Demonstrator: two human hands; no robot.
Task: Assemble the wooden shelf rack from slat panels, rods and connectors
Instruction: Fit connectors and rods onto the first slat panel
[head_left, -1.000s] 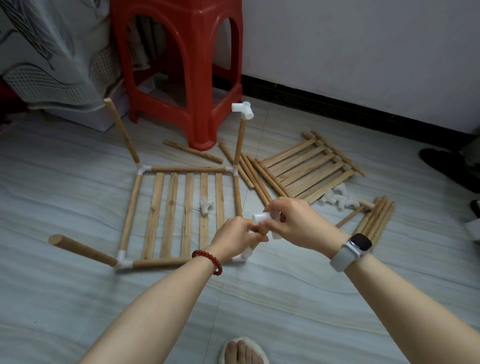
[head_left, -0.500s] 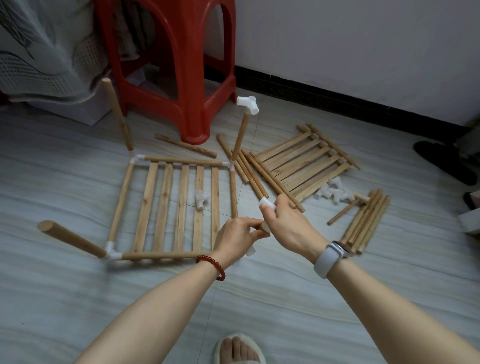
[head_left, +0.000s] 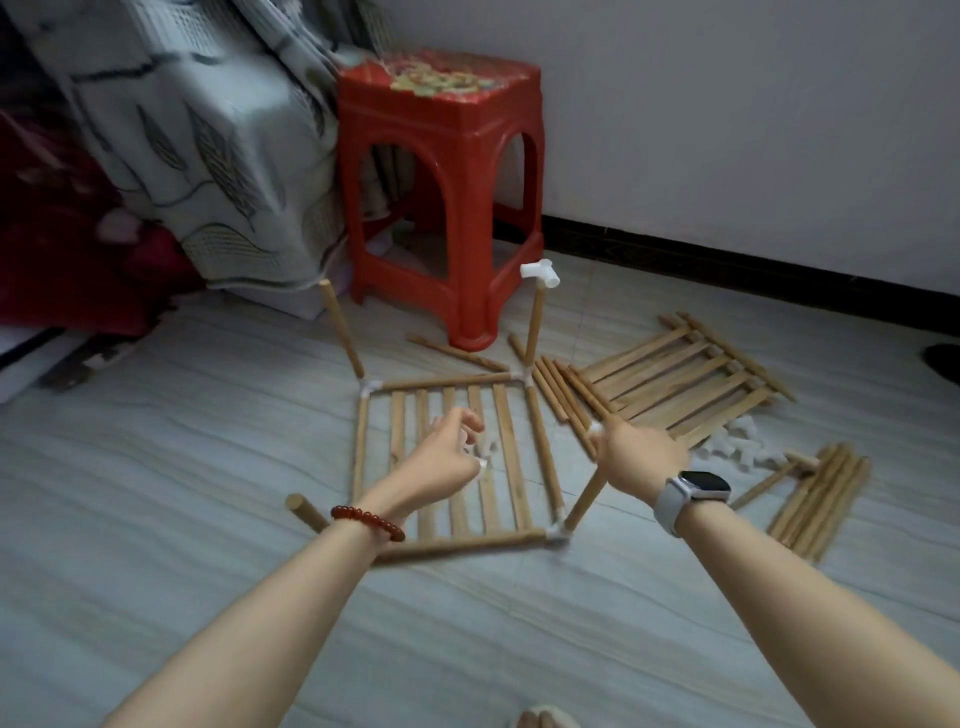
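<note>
A slat panel frame (head_left: 457, 543) lies on the floor with a wooden rod standing in a white corner connector at each corner. The far right rod carries a white connector (head_left: 540, 274) on its top. My right hand (head_left: 641, 454) grips a white connector (head_left: 595, 429) at the top of the near right rod (head_left: 582, 501). My left hand (head_left: 444, 460) hovers over the slats, fingers loosely curled, fingertips at a loose white connector (head_left: 489, 447) lying on the panel; it does not visibly hold it.
A second slat panel (head_left: 675, 382) and loose rods (head_left: 563, 397) lie to the right, with a pile of white connectors (head_left: 737, 448) and a rod bundle (head_left: 821, 501). A red stool (head_left: 441, 171) and draped bedding (head_left: 208, 156) stand behind. My foot (head_left: 540, 719) is below.
My left hand has let go of the near right rod and moved left over the panel to the loose connector. My right hand stays on the connector atop that rod. The view tilted up.
</note>
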